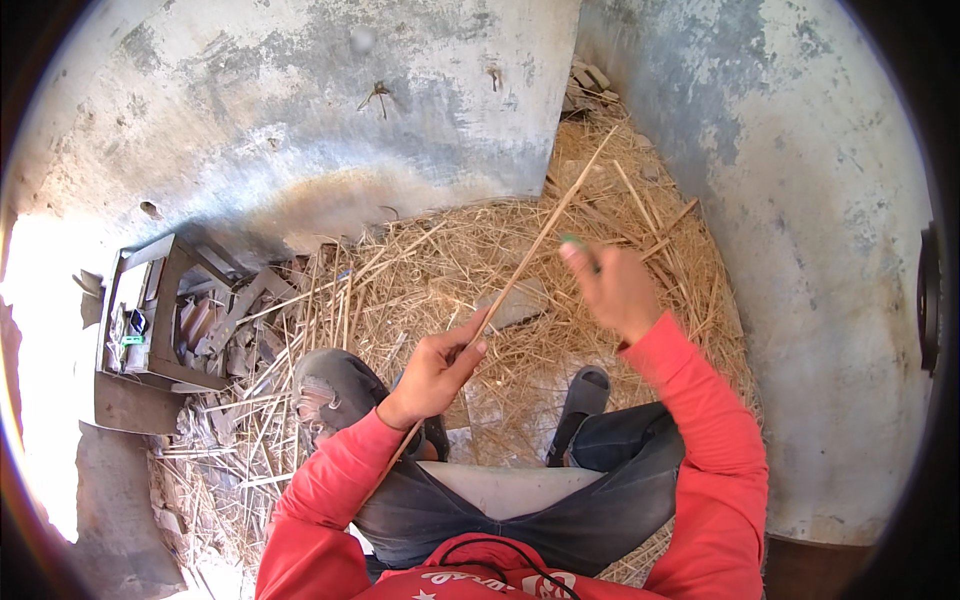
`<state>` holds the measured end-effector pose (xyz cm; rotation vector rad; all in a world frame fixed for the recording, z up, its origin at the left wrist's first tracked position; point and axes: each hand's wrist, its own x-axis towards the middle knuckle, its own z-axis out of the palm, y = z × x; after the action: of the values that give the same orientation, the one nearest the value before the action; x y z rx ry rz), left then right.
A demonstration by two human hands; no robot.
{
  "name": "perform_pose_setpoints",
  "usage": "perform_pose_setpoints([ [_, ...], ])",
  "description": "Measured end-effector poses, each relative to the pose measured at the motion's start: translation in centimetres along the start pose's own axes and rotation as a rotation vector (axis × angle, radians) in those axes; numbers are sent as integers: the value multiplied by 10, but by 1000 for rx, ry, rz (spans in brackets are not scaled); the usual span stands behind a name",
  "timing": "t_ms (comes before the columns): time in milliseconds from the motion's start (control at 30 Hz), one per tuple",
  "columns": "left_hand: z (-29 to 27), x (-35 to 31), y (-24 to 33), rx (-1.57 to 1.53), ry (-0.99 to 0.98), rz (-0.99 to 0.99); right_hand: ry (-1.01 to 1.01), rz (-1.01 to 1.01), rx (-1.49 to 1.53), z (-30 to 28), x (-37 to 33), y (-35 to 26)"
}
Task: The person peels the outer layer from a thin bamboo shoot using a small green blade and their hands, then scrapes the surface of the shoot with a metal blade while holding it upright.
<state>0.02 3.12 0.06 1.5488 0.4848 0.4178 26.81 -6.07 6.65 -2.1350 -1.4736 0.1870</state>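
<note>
A long, thin bamboo or wooden strip (541,238) slants across the middle, from near my lap up to the far right. My left hand (438,372) is closed round its lower part, the thumb lying along it. To the right of the strip and apart from it, my right hand (618,292) is raised with bent fingers. A small green thing (572,241) shows at its thumb tip; motion blur and the fingers hide what kind of thing it is.
Pale shavings and split strips (400,275) cover the floor round my feet. A dark wooden stool-like frame (165,365) lies at the left, with small things on it and scrap wood beside it. Worn walls (330,110) rise ahead and at right. A grey sandal (585,395) is on my foot.
</note>
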Motion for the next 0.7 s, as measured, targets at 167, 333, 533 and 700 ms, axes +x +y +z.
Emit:
perform_pose_setpoints([
  [167, 11, 2, 15, 161, 101, 9, -190, -139, 88, 45, -31, -37],
  [333, 4, 4, 3, 292, 144, 25, -109, -245, 48, 60, -18, -23],
  [533, -3, -6, -8, 348, 115, 193, -50, 53, -64, 39, 30, 32],
  [700, 5, -4, 17, 352, 68, 28, 50, 22, -100, 25, 34, 47],
])
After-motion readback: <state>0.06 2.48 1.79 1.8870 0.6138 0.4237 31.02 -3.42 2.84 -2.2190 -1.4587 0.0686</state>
